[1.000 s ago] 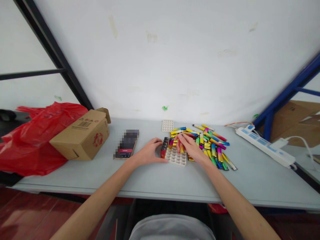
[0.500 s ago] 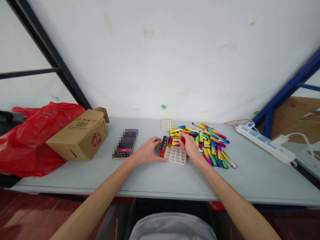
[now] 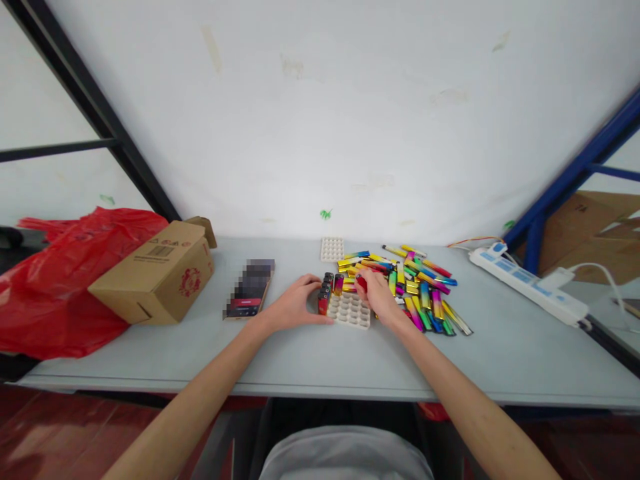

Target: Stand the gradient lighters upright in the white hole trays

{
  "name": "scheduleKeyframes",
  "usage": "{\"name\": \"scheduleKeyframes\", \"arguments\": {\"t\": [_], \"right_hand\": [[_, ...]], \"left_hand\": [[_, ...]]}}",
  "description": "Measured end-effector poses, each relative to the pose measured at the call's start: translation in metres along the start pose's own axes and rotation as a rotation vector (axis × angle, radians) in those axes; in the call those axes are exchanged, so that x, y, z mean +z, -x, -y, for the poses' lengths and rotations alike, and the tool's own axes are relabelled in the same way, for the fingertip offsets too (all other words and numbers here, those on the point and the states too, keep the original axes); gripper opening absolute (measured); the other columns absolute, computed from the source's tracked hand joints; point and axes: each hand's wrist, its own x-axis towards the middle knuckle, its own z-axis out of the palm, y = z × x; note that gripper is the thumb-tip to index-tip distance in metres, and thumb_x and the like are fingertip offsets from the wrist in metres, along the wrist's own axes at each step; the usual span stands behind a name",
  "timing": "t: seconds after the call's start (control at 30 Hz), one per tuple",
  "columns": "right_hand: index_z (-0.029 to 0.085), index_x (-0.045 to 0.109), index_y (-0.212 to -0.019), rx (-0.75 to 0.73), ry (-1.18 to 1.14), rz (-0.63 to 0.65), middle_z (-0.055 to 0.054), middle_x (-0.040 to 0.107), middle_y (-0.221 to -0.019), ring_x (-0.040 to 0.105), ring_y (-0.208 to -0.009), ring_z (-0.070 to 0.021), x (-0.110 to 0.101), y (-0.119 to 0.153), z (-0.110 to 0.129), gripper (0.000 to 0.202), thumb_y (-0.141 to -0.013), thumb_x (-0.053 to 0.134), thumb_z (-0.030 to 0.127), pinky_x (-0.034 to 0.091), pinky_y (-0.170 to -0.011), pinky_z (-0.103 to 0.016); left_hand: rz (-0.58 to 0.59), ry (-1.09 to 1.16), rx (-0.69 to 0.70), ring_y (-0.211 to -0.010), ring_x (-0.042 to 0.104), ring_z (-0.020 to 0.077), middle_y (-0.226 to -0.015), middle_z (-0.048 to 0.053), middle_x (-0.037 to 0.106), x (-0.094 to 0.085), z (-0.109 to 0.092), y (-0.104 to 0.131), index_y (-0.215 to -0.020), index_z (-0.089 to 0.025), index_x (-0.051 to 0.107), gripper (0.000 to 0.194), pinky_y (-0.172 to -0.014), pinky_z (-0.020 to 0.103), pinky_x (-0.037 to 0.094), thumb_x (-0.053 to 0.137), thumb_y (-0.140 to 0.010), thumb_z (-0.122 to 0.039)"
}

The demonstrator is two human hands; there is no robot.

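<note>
Only the left column of the white tray (image 3: 353,311) was seen filled, with dark-capped lighters (image 3: 325,293) standing upright and one or two more beside them at the far edge; most of its sockets were still bare. A large heap of coloured lighters (image 3: 420,293) lay unsorted on the counter (image 3: 300,360), just right of the tray. The left hand (image 3: 293,305) was laid against the tray's left side, fingers loosely curled, touching the filled column. A red lighter (image 3: 363,283) was pinched in the closed fingers of the right hand (image 3: 381,297), held over the tray's far right corner. A second tray (image 3: 333,249) lay farther back.
</note>
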Motion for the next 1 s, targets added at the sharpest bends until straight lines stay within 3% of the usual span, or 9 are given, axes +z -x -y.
{"name": "scheduleKeyframes", "arguments": {"t": [0.13, 0.23, 0.4, 0.5, 0.57, 0.7, 1.0], "right_hand": [[0.024, 0.044, -0.054, 0.056, -0.008, -0.029, 0.002, 0.039, -0.047, 0.032, -0.045, -0.0129, -0.001, -0.002, -0.002, 0.060, -0.099, 0.040, 0.064, 0.023, -0.046, -0.029], [0.022, 0.058, -0.068, 0.016, 0.001, 0.001, 0.003, 0.043, -0.052, 0.038, -0.047, -0.0144, -0.003, 0.000, 0.000, 0.063, -0.098, 0.037, 0.074, 0.028, -0.047, -0.029], [0.022, 0.063, -0.090, -0.286, 0.214, 0.035, -0.001, 0.061, -0.073, 0.058, -0.068, -0.0189, -0.010, 0.007, 0.011, 0.048, -0.104, 0.040, 0.062, 0.046, -0.064, -0.031], [0.021, 0.064, -0.094, -0.501, 0.418, -0.031, -0.007, 0.069, -0.093, 0.063, -0.087, -0.0223, -0.014, 0.011, 0.016, 0.032, -0.102, 0.055, 0.050, 0.049, -0.077, -0.034], [0.021, 0.066, -0.093, -0.578, 0.500, -0.054, -0.007, 0.070, -0.093, 0.064, -0.088, -0.0225, -0.015, 0.013, 0.017, 0.027, -0.101, 0.060, 0.046, 0.050, -0.080, -0.034], [0.020, 0.067, -0.094, -0.557, 0.528, -0.058, -0.004, 0.073, -0.082, 0.067, -0.075, -0.0204, -0.013, 0.014, 0.013, 0.024, -0.101, 0.062, 0.043, 0.053, -0.075, -0.033], [0.020, 0.071, -0.101, -0.599, 0.505, -0.071, -0.007, 0.077, -0.086, 0.074, -0.073, -0.0221, -0.003, 0.006, -0.004, 0.022, -0.098, 0.068, 0.042, 0.061, -0.070, -0.034]], "left_hand": [[-0.002, -0.004, 0.010, -0.122, 0.063, 0.0361, -0.130, 0.012, 0.064, 0.000, -0.001, 0.000, -0.122, -0.019, 0.072, 0.077, -0.113, 0.049, 0.050, 0.089, -0.064, -0.066], [-0.002, -0.002, 0.006, -0.122, 0.063, 0.0360, -0.130, 0.012, 0.064, -0.001, -0.001, 0.000, -0.122, -0.019, 0.072, 0.076, -0.113, 0.049, 0.050, 0.088, -0.065, -0.067], [-0.002, 0.014, 0.006, -0.122, 0.063, 0.0366, -0.130, 0.014, 0.064, -0.001, -0.001, 0.000, -0.122, -0.018, 0.072, 0.077, -0.113, 0.050, 0.049, 0.089, -0.064, -0.065], [0.001, 0.014, 0.007, -0.122, 0.063, 0.0366, -0.130, 0.014, 0.063, 0.000, -0.001, 0.000, -0.123, -0.017, 0.071, 0.078, -0.113, 0.050, 0.049, 0.090, -0.064, -0.064], [0.004, 0.006, 0.004, -0.122, 0.062, 0.0368, -0.130, 0.015, 0.063, 0.000, -0.001, 0.000, -0.124, -0.017, 0.071, 0.079, -0.113, 0.050, 0.049, 0.090, -0.064, -0.065], [0.006, -0.003, 0.012, -0.122, 0.062, 0.0359, -0.129, 0.013, 0.063, 0.000, -0.001, 0.000, -0.124, -0.018, 0.071, 0.078, -0.113, 0.049, 0.049, 0.090, -0.065, -0.064], [-0.005, 0.034, 0.034, -0.121, 0.062, 0.0351, -0.128, 0.013, 0.064, 0.002, 0.001, -0.001, -0.126, -0.019, 0.070, 0.077, -0.113, 0.049, 0.048, 0.091, -0.065, -0.061]]}}
